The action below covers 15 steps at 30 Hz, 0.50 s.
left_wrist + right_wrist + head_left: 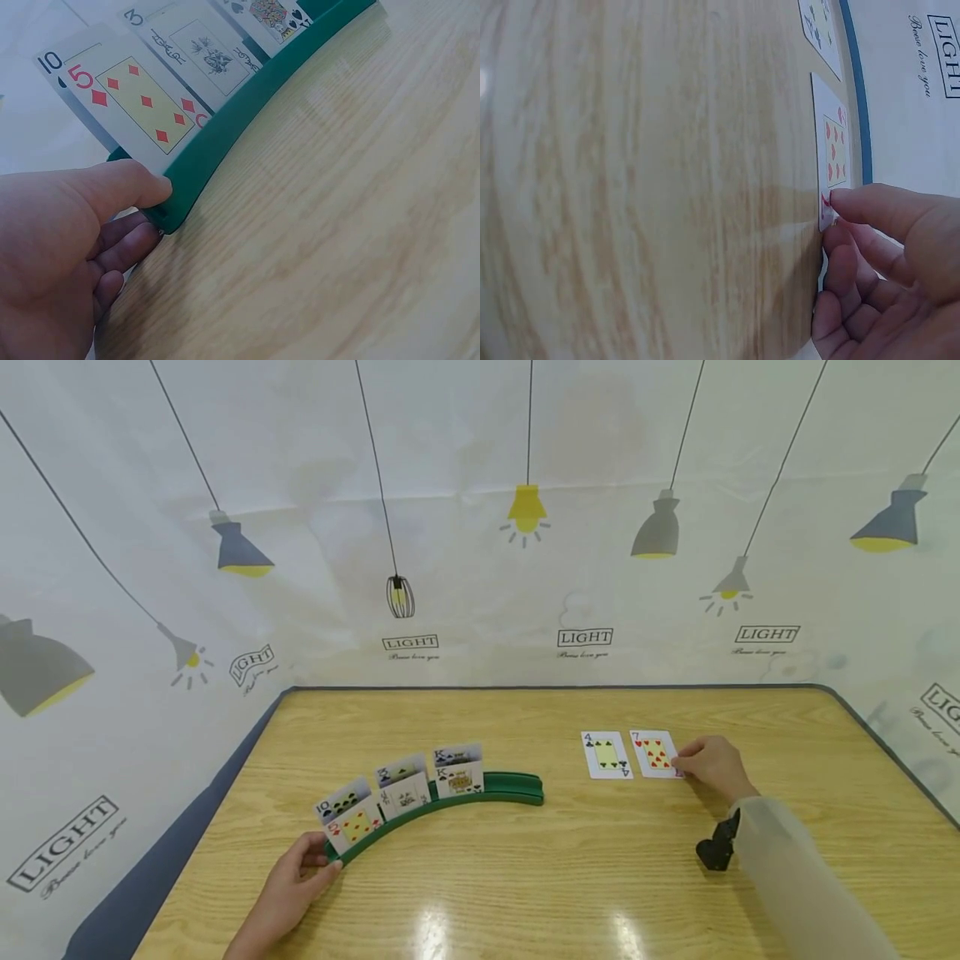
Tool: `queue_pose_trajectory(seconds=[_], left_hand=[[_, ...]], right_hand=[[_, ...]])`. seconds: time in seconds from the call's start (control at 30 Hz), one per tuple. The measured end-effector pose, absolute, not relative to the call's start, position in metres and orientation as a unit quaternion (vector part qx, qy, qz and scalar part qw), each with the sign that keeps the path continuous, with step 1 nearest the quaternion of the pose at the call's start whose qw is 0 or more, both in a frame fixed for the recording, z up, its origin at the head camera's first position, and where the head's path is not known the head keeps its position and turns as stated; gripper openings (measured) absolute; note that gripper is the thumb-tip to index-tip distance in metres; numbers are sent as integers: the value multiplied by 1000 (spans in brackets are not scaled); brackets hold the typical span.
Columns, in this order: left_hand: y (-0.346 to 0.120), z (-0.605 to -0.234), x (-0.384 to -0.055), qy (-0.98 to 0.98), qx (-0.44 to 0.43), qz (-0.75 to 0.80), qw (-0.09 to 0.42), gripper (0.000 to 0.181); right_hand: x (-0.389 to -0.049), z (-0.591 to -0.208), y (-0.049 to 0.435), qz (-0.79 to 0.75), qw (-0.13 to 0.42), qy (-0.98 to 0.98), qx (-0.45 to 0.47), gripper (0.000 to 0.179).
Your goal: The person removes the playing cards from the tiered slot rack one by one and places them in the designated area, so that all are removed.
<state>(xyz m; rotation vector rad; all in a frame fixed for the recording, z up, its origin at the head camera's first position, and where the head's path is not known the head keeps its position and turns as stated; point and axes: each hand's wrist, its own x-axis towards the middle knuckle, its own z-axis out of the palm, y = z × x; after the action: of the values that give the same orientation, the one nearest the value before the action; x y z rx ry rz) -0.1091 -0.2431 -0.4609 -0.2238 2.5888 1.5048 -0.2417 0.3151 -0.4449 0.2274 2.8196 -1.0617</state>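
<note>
A curved green card holder [513, 795] stands on the table with playing cards upright in two rows. Its front row has the five of diamonds [142, 105], a joker [206, 56] and a king [459, 780]; behind them show a black ten [341, 800], a three [400, 769] and another king [457, 752]. My left hand [288, 885] grips the holder's near left end, thumb in front. At the right, a four of clubs [607, 755] and a seven of hearts [651, 753] lie face up side by side. My right hand [716, 766] pinches the seven's lower right corner, thumb on top.
The wooden table [570, 877] has a dark edging along its back. A white sheet [465, 543] printed with hanging lamps rises behind and at both sides. On the right wrist sits a small black device [717, 846], next to a pale sleeve [795, 868].
</note>
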Motion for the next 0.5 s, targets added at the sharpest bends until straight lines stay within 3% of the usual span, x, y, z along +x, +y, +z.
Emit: queue_pose_trajectory(seconds=[0.5], left_hand=[[-243, -460, -109, 864, -66, 495, 70, 40]], right_hand=[[-239, -423, 307, -372, 76, 925, 30, 35]])
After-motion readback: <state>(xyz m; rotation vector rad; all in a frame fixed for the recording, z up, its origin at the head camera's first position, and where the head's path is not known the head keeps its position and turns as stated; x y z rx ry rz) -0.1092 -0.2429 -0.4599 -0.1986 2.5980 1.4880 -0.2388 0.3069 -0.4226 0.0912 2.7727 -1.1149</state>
